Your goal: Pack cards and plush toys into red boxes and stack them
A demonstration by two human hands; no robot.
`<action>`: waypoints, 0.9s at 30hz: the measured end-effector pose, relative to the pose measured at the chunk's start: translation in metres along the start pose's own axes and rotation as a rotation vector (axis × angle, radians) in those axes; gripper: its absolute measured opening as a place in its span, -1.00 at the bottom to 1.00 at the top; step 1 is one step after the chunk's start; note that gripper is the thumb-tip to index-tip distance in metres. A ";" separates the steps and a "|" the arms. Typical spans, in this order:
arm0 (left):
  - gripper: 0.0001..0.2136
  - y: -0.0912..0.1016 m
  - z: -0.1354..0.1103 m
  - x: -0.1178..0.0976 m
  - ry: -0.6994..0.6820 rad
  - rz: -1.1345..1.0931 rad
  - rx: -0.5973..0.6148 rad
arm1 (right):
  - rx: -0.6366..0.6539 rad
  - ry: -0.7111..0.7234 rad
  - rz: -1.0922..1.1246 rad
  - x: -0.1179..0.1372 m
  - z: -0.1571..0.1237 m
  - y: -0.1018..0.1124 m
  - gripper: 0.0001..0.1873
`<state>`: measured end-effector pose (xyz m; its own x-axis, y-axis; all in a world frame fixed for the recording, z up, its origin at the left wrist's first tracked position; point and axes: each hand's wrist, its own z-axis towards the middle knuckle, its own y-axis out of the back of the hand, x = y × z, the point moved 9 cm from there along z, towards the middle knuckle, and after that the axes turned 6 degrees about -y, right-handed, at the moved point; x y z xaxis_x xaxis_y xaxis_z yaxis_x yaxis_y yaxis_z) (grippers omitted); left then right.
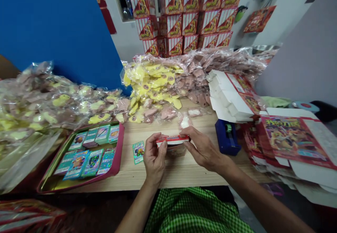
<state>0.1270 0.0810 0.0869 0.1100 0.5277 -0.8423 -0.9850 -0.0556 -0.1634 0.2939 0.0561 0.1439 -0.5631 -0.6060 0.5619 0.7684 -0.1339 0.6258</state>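
A packing table crowded with stock, cards and cartons

On the wooden table (pixel 168 173), a red tray (pixel 119 155) at the left holds rows of green and blue card packs (pixel 92 162), and one loose card (pixel 138 152) lies just beside it. Clear plastic bags of yellow and pink toys (pixel 155 82) are heaped along the far edge, with more bags (pixel 39 99) piled at the left in front of a blue panel (pixel 52 26). A blue tape dispenser (pixel 226 137) stands at the right, near a stack of folded white and red cartons (pixel 231 96) and a pile of flat printed carton sheets (pixel 292 138). Finished red boxes (pixel 189 15) are stacked against the back wall.
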 end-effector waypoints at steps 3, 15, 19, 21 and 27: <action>-0.82 -0.002 0.002 -0.008 -0.099 0.072 0.066 | -0.027 -0.014 -0.049 0.002 0.001 0.000 -0.85; -0.68 -0.007 0.010 -0.042 -0.578 0.471 0.535 | -0.013 0.233 -0.165 0.010 -0.013 -0.003 -0.68; -0.65 -0.014 0.009 -0.051 -0.652 0.508 0.465 | -0.131 0.050 -0.069 -0.002 -0.021 0.011 -0.65; -0.63 -0.019 0.008 -0.052 -0.668 0.508 0.386 | -0.291 -0.177 -0.103 -0.024 -0.041 0.033 -0.67; -0.68 -0.056 0.003 -0.038 -0.657 0.425 0.414 | -0.571 -1.082 -0.181 -0.114 -0.145 0.096 -0.82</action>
<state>0.1773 0.0669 0.1297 -0.2494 0.9195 -0.3038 -0.9083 -0.1134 0.4026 0.4759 -0.0016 0.0610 -0.4281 0.3805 0.8198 0.5228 -0.6357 0.5680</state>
